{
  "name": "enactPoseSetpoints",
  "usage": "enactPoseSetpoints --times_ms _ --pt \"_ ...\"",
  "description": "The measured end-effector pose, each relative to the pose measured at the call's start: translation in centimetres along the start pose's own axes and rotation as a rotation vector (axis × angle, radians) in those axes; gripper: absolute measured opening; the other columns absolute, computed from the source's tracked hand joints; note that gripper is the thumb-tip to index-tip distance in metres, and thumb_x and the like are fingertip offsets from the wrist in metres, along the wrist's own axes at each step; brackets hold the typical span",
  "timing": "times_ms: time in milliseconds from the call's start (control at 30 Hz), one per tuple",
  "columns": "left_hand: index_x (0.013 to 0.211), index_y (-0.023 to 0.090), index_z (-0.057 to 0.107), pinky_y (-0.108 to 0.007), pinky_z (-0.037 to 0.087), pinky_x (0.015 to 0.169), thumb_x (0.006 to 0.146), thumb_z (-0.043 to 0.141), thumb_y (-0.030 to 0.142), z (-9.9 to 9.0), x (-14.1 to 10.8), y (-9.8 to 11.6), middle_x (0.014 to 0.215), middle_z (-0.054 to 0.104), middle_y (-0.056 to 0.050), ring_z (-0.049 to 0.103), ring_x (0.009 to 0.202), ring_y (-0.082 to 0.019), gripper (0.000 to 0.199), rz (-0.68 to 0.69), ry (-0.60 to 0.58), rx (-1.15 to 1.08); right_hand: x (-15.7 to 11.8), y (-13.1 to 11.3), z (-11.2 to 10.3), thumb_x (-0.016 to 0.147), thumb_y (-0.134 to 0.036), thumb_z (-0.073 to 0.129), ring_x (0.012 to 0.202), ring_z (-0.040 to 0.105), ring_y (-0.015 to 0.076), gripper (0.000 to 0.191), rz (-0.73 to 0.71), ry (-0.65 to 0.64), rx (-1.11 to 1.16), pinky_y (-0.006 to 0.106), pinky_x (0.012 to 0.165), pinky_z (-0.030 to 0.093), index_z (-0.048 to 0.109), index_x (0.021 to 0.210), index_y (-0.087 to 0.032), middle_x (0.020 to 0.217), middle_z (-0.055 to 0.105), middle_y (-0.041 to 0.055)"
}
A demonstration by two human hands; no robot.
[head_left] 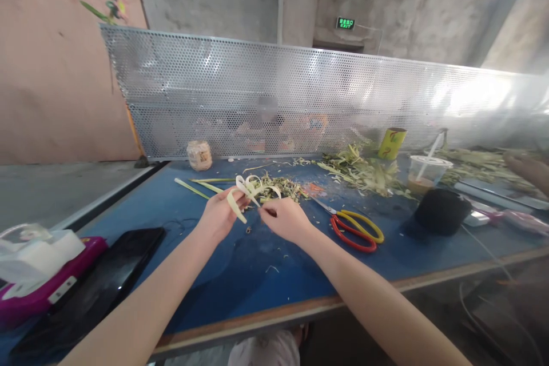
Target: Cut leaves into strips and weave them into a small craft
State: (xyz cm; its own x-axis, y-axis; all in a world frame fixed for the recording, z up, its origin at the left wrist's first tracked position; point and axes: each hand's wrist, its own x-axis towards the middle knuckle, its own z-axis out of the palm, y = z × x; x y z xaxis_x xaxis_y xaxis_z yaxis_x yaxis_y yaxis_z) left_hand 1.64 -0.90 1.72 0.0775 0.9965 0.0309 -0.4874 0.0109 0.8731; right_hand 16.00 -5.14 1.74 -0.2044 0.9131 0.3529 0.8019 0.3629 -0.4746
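Observation:
My left hand [222, 213] is closed around looped pale leaf strips [235, 207], whose curled ends stick up and out between my hands. With thumb and fingers pinched together, my right hand [286, 216] grips one end of the same strips from the right side. Behind both hands lies a pile of chopped green and yellow plant scraps [285, 186]. Long green stalks [191, 187] rest on the blue table left of the pile. Scissors [354, 229] with one red and one yellow handle lie to the right of my right hand. The inner fingertips are partly hidden by the strips.
The blue table [244, 286] holds a black phone [98, 280] and a magenta power strip [55, 286] at left. A plastic jar [199, 155], a leaf heap [364, 174], a drink cup [426, 174] and a black cylinder [442, 211] stand farther off. Another person's hand [527, 168] shows at right.

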Motion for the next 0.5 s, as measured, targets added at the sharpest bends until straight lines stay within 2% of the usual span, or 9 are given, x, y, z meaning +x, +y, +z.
enactPoseSetpoints --times_ms 67,133,233,300,400,500 --pt "0.056 0.009 0.061 -0.023 0.049 0.062 0.062 0.059 0.005 -0.3 0.6 0.3 0.059 0.065 -0.004 0.060 0.055 -0.011 0.008 0.042 0.113 -0.071 -0.1 -0.1 -0.4 0.072 -0.026 0.044 0.047 0.045 0.0089 0.025 0.027 -0.026 -0.061 0.020 0.046 0.026 0.052 0.050 -0.017 0.050 0.053 -0.0004" --pt "0.056 0.010 0.060 -0.020 0.048 0.062 0.066 0.056 0.004 -0.6 1.2 0.6 0.059 0.065 -0.003 0.061 0.056 -0.010 0.013 0.081 0.177 -0.102 -0.1 -0.2 -1.0 0.069 -0.026 0.044 0.045 0.045 0.0088 0.026 0.090 -0.118 -0.100 0.020 0.046 0.028 0.050 0.046 -0.016 0.048 0.052 -0.0002" --pt "0.060 0.008 0.060 -0.019 0.048 0.062 0.067 0.055 0.004 -0.6 1.3 0.9 0.060 0.065 -0.004 0.061 0.056 -0.009 0.009 0.094 0.202 -0.094 -0.2 -0.1 -1.5 0.067 -0.024 0.043 0.043 0.048 0.0092 0.025 0.204 -0.341 -0.136 0.020 0.048 0.033 0.051 0.045 -0.016 0.043 0.052 -0.0004" --pt "0.064 0.006 0.060 -0.021 0.049 0.062 0.065 0.057 0.002 -0.4 1.0 0.8 0.061 0.065 -0.005 0.062 0.056 -0.011 0.005 0.086 0.189 -0.079 -0.2 0.0 -1.4 0.068 -0.026 0.044 0.048 0.052 0.0119 0.025 0.206 -0.388 -0.194 0.021 0.050 0.034 0.054 0.048 -0.017 0.046 0.055 0.0009" --pt "0.083 0.007 0.059 -0.025 0.049 0.066 0.063 0.062 0.004 -0.1 0.3 0.3 0.062 0.066 -0.004 0.062 0.058 -0.012 0.021 0.103 0.147 -0.011 -0.1 0.1 -0.9 0.072 -0.043 0.043 0.062 0.056 0.0175 0.032 0.119 -0.237 -0.273 0.024 0.053 0.034 0.059 0.058 -0.019 0.062 0.061 0.0038" --pt "0.107 0.009 0.051 -0.028 0.048 0.070 0.063 0.066 0.014 0.0 -0.3 -0.2 0.065 0.067 -0.003 0.064 0.065 -0.014 0.047 0.145 0.043 0.161 0.0 0.1 -0.6 0.074 -0.055 0.039 0.062 0.055 0.0161 0.040 0.093 -0.033 -0.218 0.024 0.054 0.032 0.060 0.078 -0.021 0.068 0.062 0.0030"
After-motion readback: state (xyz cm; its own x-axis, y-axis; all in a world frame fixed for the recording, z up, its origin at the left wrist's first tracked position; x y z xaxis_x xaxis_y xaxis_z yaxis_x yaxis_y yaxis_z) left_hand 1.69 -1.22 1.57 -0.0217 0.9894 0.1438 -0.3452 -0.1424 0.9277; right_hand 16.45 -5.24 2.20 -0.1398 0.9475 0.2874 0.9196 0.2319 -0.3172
